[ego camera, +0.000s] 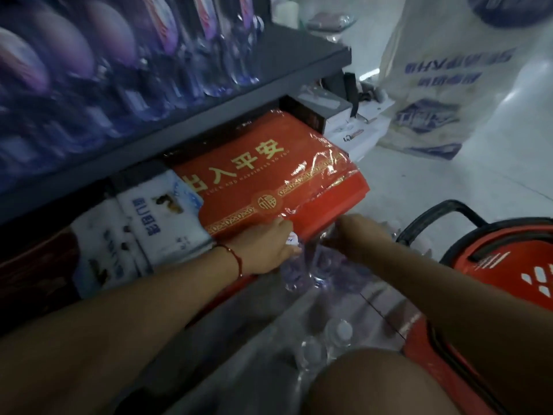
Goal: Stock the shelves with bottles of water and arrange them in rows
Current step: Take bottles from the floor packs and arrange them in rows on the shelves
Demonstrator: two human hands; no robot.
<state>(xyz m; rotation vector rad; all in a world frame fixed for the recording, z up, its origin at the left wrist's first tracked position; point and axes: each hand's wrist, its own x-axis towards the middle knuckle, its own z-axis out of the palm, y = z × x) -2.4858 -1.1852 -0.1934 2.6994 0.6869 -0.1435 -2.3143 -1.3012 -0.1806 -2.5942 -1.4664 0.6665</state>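
Below the shelf (179, 115): we reach both hands into a plastic-wrapped pack of water bottles (314, 345) on the floor.
Our left hand (266, 247): fingers curled over a clear bottle (294, 269).
Our right hand (356, 235): fingers around a second bottle (321, 265); how tightly, we cannot tell.
Shelf above: blurred bottles in rows (125, 61).
Beside us: a red basket (508, 259), a red wrapped mat (269, 181).

Two hands (269, 247), one red basket (508, 265), one red mat (263, 187), one white bag (449, 85).
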